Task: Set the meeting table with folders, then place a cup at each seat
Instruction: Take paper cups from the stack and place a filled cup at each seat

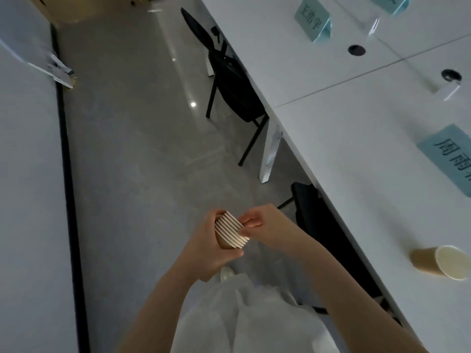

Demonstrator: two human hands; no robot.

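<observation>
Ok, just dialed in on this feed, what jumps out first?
Centre frame, over the grey floor, the left hand grips a nested stack of paper cups while the right hand pinches its top rim. On the white meeting table at right, one paper cup already stands near the edge, below a teal name card. No folders are in view.

Nested cup stack (pixel 230 231) midair, cup (pixel 441 262) on table (pixel 344 138)

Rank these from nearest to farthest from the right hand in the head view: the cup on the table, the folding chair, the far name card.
1. Cup, lying at the table's near edge, to the right of the right hand.
2. Folding chair, ahead along the table's side.
3. Far name card, at the table's far end.
</observation>
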